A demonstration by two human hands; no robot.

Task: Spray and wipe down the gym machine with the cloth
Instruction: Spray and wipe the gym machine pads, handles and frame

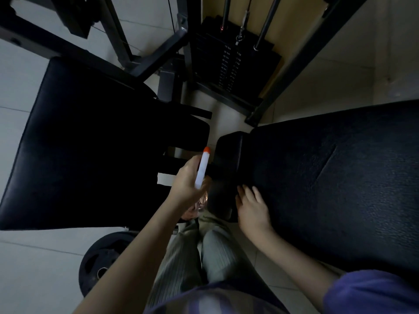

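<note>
Two hands shared the work, and you had given each its own job. Far to your left lay the wide seat pad [90, 143], with a weight plate [102, 266] on the floor by its near corner; neither was touched. Your left hand [187, 181] hung in the gap between the pads, fingers wrapped round the neck of the spray bottle [201, 171]. Its white head and orange tip were aimed away from you, toward the small end pad [229, 150]. I judge you held it there to have the nozzle ready for the next dark surface. The bottle's clear body showed only faintly under your palm. That forearm reached forward, wrist roughly straight, back of the hand up. At the far end stood the weight stack [229, 64], well apart from both hands.

Your right hand [251, 209] lay on the near corner of the long bench pad [328, 177], fingers loose and nearly straight, gripping nothing I could make out. It looked placed to wipe, or to steady you. The cloth I could not pick out. A dark, blurred shape sat just left of those fingers, but in this light I cannot tell whether it was cloth or upholstery. Your right forearm came in from the lower right, palm down, with a purple sleeve [371, 293] at its upper end.
</note>
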